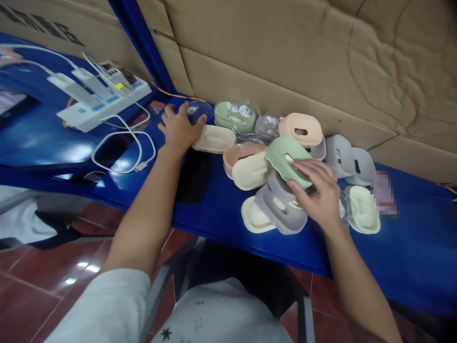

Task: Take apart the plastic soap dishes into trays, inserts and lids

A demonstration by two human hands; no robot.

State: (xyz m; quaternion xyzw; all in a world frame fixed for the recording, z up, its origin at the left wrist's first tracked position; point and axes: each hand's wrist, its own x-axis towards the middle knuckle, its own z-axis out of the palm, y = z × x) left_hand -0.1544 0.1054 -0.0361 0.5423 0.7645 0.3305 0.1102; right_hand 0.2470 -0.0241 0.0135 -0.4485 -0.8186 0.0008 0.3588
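Note:
My left hand (181, 127) has its fingers spread at a clear plastic cover (204, 112) with a round label, thumb and forefinger at its near side. Beside that thumb sits a cream oval tray (216, 139). My right hand (319, 190) grips a green oval plastic lid (287, 155) by its right end, tilted above the pile; a pale piece shows at its slot. Below it are grey slotted lids (285, 214) and a cream tray (255, 216). A peach lid (302, 127) and a wrapped green box (233, 118) lie farther back.
A white power strip (107, 105) with plugged chargers and a looped white cable (141, 164) is at left. Cardboard (267, 62) stands behind the blue table (228, 214). Grey lids (341, 155) and a cream tray (364, 209) lie right. A dark flat object (194, 178) lies by my left forearm.

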